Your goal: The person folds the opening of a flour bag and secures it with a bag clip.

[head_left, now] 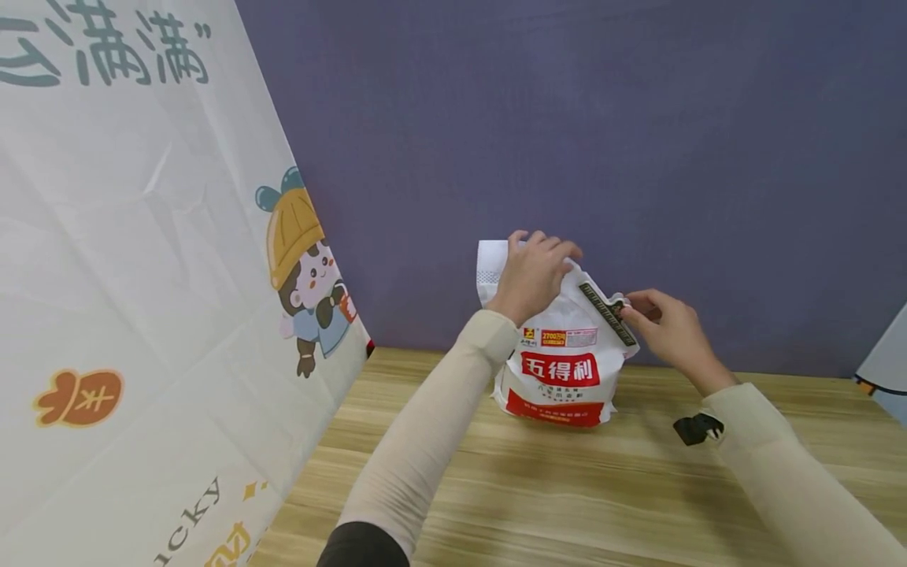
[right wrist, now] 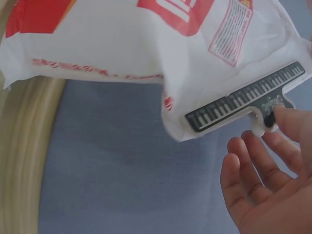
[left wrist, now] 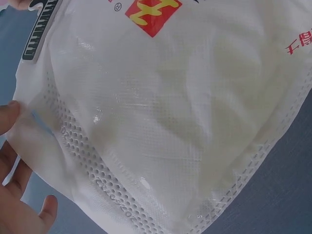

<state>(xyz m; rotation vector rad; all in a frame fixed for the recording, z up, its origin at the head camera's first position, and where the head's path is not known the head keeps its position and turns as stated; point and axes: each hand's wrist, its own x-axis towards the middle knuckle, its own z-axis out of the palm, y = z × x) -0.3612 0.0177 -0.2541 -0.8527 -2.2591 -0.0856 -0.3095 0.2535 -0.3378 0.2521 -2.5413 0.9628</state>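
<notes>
A white flour bag with red printed panels stands upright on the wooden tabletop, its top edge folded down to the right. My left hand holds the bag's upper edge, fingers over the top; the left wrist view shows its thumb at the edge. Along the bag's sloping right edge sits a long clip with a black-and-white piano-key pattern. My right hand pinches that clip's handle between thumb and fingers. In the right wrist view, the clip lies across the bag's corner, with the thumb on its handle.
The wooden tabletop spreads beneath the bag, and a dark blue-grey panel rises close behind it. At the left stands a white printed sheet with cartoon figures. Part of another white printed sheet shows at the far right.
</notes>
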